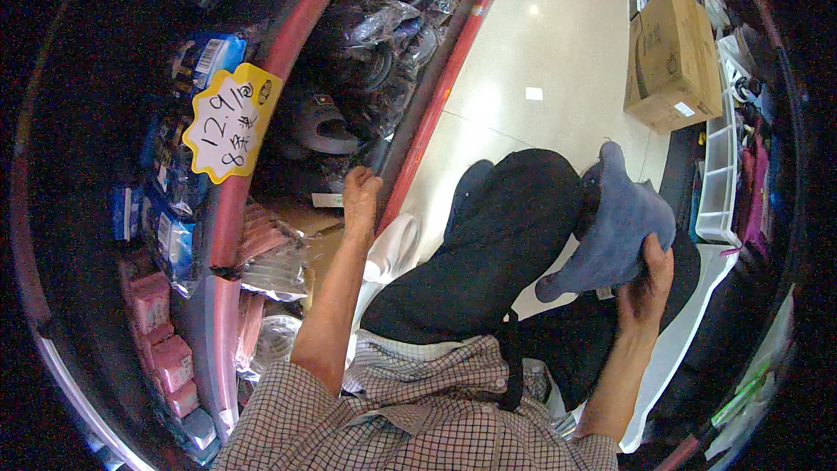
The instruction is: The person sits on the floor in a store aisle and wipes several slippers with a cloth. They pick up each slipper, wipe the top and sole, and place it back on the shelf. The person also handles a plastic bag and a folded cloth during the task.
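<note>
My right hand [647,281] holds a blue-grey soft cloth item [611,232] with pointed ends, in front of my right knee; its exact kind is unclear. The thumb lies on top and the other fingers are partly hidden beneath it. My left hand [362,191] is at the edge of the lower shelf on the left, its fingers curled. Whether it grips anything there does not show. Beyond it on that shelf lie dark slippers [330,134] and several items in clear plastic bags [382,23].
A red shelf edge [435,114] runs along the left. A cardboard box [673,59] and a white plastic rack [716,170] stand right. A yellow-edged price card [232,121] hangs on the upper shelf. White slippers [395,245] lie beside my left leg. A small white paper [533,93] lies on the floor.
</note>
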Available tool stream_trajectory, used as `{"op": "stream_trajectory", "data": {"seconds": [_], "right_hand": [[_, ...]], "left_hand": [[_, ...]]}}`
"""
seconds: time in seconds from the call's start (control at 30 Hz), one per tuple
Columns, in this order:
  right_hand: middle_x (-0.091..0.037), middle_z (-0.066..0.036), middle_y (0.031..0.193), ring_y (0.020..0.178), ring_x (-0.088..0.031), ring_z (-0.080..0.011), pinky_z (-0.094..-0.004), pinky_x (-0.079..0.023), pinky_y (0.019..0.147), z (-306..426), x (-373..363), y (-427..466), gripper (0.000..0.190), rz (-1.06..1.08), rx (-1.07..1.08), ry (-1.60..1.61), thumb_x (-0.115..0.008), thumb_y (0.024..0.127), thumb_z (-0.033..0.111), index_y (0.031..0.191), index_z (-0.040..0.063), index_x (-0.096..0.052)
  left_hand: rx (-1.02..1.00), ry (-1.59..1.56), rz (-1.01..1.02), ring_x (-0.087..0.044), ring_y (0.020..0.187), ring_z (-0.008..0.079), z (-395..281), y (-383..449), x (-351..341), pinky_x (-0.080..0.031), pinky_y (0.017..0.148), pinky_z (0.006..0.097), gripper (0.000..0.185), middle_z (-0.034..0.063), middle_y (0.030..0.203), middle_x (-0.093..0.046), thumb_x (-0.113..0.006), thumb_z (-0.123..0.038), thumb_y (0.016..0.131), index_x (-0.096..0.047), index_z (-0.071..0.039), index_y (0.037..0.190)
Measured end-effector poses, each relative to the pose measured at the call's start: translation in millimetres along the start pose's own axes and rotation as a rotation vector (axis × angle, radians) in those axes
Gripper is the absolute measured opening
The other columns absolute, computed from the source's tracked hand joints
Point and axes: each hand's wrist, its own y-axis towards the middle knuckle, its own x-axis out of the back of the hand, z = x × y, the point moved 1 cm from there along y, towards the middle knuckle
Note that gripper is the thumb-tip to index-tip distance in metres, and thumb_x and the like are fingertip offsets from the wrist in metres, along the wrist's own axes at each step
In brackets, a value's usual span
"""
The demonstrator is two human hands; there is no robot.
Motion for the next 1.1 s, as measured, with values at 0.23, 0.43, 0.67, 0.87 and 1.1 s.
{"op": "stream_trajectory", "data": {"seconds": [0.23, 0.43, 0.67, 0.87, 1.1], "right_hand": [[-0.061, -0.014, 0.128, 0.116, -0.061, -0.027, -0.0425, -0.047, 0.103, -1.1, 3.4, -0.4, 0.055, 0.077, -0.048, -0.01, -0.068, 0.092, 0.024, 0.136, -0.001, -0.047], [-0.06, -0.014, 0.129, 0.118, -0.06, -0.0266, -0.0427, -0.046, 0.104, -0.2, 2.3, -1.7, 0.054, 0.049, -0.06, -0.013, -0.068, 0.092, 0.024, 0.137, 0.0, -0.048], [-0.061, -0.013, 0.126, 0.115, -0.061, -0.0255, -0.0412, -0.047, 0.103, 2.8, -1.7, -1.4, 0.053, 0.104, -0.059, -0.007, -0.068, 0.093, 0.024, 0.135, -0.001, -0.049], [-0.063, -0.012, 0.124, 0.113, -0.062, -0.024, -0.0401, -0.048, 0.101, 0.3, -0.3, 0.6, 0.05, 0.122, -0.029, -0.005, -0.067, 0.093, 0.025, 0.133, -0.001, -0.051], [-0.064, -0.012, 0.122, 0.11, -0.064, -0.0239, -0.0393, -0.048, 0.1, 1.7, -4.0, 1.0, 0.048, 0.139, -0.028, -0.01, -0.065, 0.095, 0.026, 0.131, -0.002, -0.052]], "left_hand": [[0.075, 0.033, 0.083, -0.06, 0.114, 0.0243, 8.6, -18.9, 1.0, -0.045, 0.1, 0.0325, 0.056, 0.0176, 0.128, -0.062, -0.064, -0.019, 0.089, -0.05, 0.005, 0.137], [0.028, -0.022, -0.053, -0.059, 0.114, 0.0222, -18.4, -46.8, -6.1, -0.047, 0.098, 0.0332, 0.069, 0.0172, 0.137, -0.056, -0.065, -0.018, 0.088, -0.036, 0.004, 0.146], [-0.124, -0.109, -0.223, -0.049, 0.13, 0.0294, -9.0, -20.0, 12.4, -0.034, 0.111, 0.0374, 0.073, 0.0198, 0.142, -0.051, -0.063, -0.02, 0.087, -0.033, 0.007, 0.147], [-0.337, 0.822, -0.286, -0.052, 0.122, 0.041, -23.4, -6.4, 31.0, -0.039, 0.103, 0.0515, 0.059, 0.0264, 0.13, -0.058, -0.065, -0.032, 0.083, -0.056, 0.006, 0.127], [-0.238, 1.054, -0.318, -0.057, 0.11, 0.0438, 3.9, 26.2, 56.1, -0.041, 0.097, 0.0579, 0.049, 0.0273, 0.117, -0.064, -0.062, -0.035, 0.081, -0.065, 0.003, 0.112]]}}
